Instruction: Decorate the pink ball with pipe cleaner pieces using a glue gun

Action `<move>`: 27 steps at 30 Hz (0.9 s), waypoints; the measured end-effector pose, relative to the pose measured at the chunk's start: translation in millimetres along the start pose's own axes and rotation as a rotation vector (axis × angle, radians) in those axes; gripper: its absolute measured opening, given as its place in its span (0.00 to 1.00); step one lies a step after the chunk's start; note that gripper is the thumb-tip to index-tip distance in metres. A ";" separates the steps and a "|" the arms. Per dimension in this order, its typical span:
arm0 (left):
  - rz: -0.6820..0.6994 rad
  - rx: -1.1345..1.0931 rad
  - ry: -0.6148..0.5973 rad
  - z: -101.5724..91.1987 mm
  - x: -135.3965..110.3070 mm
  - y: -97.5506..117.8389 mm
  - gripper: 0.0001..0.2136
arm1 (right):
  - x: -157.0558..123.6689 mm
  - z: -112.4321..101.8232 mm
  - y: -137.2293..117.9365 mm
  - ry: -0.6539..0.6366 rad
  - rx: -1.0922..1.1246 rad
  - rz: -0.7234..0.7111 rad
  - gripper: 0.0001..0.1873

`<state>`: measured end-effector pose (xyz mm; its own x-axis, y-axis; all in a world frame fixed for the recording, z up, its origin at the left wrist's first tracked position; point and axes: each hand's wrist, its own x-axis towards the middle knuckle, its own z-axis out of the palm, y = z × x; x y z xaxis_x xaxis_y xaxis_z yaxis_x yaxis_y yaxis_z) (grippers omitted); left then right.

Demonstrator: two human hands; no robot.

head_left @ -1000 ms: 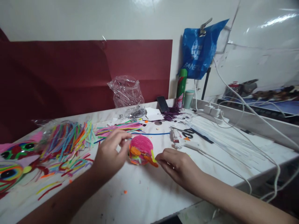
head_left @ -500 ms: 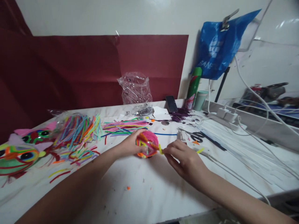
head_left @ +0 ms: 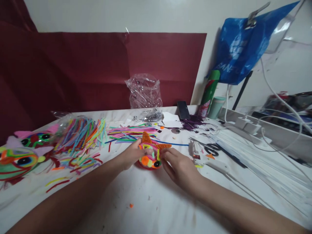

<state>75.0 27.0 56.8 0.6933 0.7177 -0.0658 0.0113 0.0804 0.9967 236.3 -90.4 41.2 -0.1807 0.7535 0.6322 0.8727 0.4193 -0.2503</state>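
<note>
A round pipe-cleaner animal face (head_left: 145, 161) with orange ears, an orange nose and a black googly eye stands tilted up on the table. My left hand (head_left: 131, 154) is closed around its left side, the thumb lying over the front. At the face's right edge, my right hand (head_left: 176, 162) pinches a short yellow pipe cleaner (head_left: 158, 154) against the surface. The fingertips partly hide that strip and the spot beneath it. Beside my right hand lie a white glue gun (head_left: 216, 165) and black-handled scissors (head_left: 211, 149).
Bundled pipe cleaners (head_left: 80, 135) and loose cut pieces spread over the left and back. Two finished-looking animal faces (head_left: 18, 162) lie at far left. A phone (head_left: 183, 110), green spray can (head_left: 210, 91), cup (head_left: 216, 107), power strip (head_left: 253, 133) and white glue sticks (head_left: 258, 169) stand or lie rightward.
The face has turned so that its front with the orange nose and eye shows and both ears point up. My right hand has brought the yellow pipe cleaner left onto it. The view shifted slightly.
</note>
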 end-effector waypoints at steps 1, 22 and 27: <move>-0.003 0.015 0.009 -1.5 -4.6 0.2 0.27 | 3.2 0.0 -1.7 -0.023 0.011 -0.002 0.07; 0.062 -0.018 0.058 4.3 -16.9 -6.7 0.23 | 10.9 4.8 -3.6 -0.075 -0.264 -0.187 0.15; 0.093 0.002 0.139 9.9 -13.0 -8.9 0.23 | 10.1 3.8 -1.5 -0.079 -0.244 -0.176 0.14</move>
<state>73.0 10.1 49.2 0.5850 0.8107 0.0212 -0.0470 0.0077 0.9989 231.5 -81.5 45.2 -0.3655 0.7210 0.5887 0.9060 0.4205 0.0476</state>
